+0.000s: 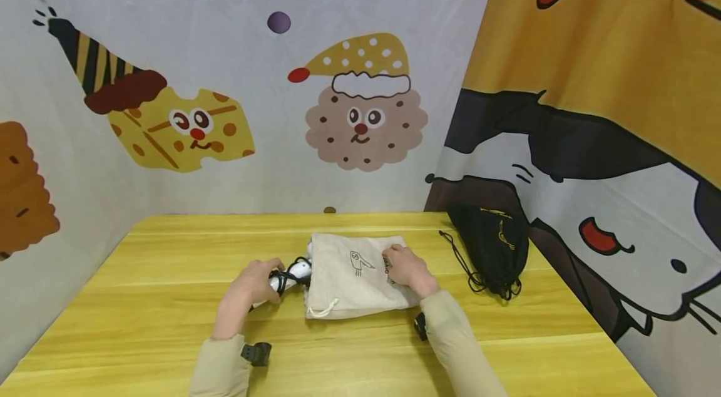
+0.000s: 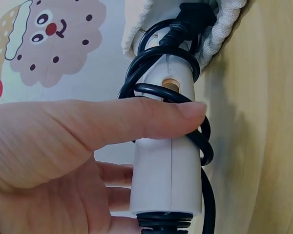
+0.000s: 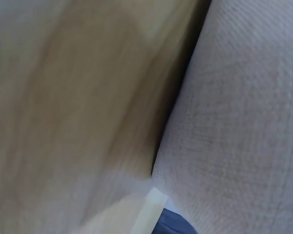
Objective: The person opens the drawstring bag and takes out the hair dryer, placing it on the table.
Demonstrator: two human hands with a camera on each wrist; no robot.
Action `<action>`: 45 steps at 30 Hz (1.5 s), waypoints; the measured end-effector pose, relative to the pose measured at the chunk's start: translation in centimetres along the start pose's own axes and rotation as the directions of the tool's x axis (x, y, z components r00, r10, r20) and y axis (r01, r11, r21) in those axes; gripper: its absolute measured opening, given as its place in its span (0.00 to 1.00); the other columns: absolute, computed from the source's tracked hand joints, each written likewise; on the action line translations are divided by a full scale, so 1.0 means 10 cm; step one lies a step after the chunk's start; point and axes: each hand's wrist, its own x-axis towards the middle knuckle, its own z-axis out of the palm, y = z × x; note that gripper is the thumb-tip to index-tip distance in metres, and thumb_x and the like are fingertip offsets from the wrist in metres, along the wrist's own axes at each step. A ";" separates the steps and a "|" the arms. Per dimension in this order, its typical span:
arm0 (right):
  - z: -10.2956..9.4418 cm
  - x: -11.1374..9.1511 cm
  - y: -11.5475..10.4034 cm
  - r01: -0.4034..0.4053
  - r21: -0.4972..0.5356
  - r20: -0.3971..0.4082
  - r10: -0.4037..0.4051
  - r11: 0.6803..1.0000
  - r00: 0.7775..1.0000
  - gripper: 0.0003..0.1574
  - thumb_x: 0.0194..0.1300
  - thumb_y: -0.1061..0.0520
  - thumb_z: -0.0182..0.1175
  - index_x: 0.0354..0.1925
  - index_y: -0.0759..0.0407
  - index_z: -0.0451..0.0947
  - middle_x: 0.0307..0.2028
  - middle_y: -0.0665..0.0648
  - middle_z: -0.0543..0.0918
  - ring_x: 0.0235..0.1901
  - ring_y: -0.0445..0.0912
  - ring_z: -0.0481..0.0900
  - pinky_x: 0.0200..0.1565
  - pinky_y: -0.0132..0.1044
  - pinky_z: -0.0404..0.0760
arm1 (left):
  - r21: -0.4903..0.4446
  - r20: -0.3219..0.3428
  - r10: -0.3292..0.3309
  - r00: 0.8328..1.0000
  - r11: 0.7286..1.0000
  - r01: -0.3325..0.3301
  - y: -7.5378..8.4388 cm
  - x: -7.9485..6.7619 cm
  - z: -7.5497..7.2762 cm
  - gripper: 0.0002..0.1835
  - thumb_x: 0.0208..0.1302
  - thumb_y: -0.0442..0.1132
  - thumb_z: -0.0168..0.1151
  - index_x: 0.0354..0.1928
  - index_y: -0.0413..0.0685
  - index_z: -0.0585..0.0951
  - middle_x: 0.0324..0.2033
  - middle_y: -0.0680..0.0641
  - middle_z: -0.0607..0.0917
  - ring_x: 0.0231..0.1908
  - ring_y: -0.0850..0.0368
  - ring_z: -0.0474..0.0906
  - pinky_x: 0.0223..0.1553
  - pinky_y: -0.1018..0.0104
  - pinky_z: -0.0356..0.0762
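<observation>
White handle (image 2: 156,170), looped in black cord (image 2: 208,195), lies partly inside the mouth of the beige bag (image 1: 349,290), which rests near the middle of the table (image 1: 169,297). Left hand (image 1: 250,287) holds the handle and some of that cord, thumb across the front and fingers behind; right hand (image 1: 409,267) rests on the bag's right end, and whether its fingers pinch the cloth I cannot tell, since the right wrist view shows no fingers. Likeliest trouble, I judge, is the plug (image 2: 198,20): it sits right at the mouth, on top of the handle, so a slide either way could snag it on the cloth rim. Loops might slip and tangle if the left thumb lifts, and the bag could shift or bunch along with the handle unless the right hand steadies it. The drawstring (image 1: 325,310) at the near left corner is 1 more thing to catch. For moving, bare wood runs left of the left hand and on the near side of the bag; room is tighter on the right, where the black pouch (image 1: 492,253) lies close to the table's far right corner, while the back edge seems to meet the backdrop (image 1: 281,190).
</observation>
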 end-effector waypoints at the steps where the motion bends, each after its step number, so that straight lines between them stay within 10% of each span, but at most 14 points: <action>1: 0.00 0.00 0.00 -0.003 0.003 -0.001 0.003 1.000 1.000 0.23 0.66 0.61 0.53 0.60 0.58 0.73 0.64 0.61 0.70 0.63 0.59 0.68 0.59 0.57 0.72 | -0.006 -0.001 0.004 1.000 1.000 -0.004 0.00 0.00 0.00 0.31 0.38 0.30 0.75 0.50 0.44 0.77 0.49 0.32 0.78 0.45 0.44 0.74 0.43 0.50 0.77; 25: -0.03 -0.03 -0.13 0.066 0.016 0.001 -0.066 0.998 0.998 0.12 0.60 0.64 0.58 0.43 0.62 0.81 0.38 0.59 0.82 0.31 0.46 0.73 0.35 0.40 0.76 | -0.024 -0.092 -0.005 0.996 1.000 0.003 0.02 0.06 0.09 0.27 0.38 0.31 0.74 0.45 0.33 0.77 0.35 0.37 0.82 0.34 0.48 0.76 0.36 0.55 0.78; 45: -0.03 -0.06 -0.17 0.020 -0.049 0.045 -0.018 0.999 0.999 0.22 0.63 0.61 0.57 0.56 0.56 0.78 0.52 0.60 0.79 0.49 0.54 0.78 0.47 0.51 0.80 | -0.038 -0.093 -0.021 0.995 0.999 0.018 -0.02 0.06 0.08 0.23 0.37 0.30 0.71 0.41 0.36 0.77 0.31 0.39 0.81 0.30 0.50 0.73 0.31 0.59 0.74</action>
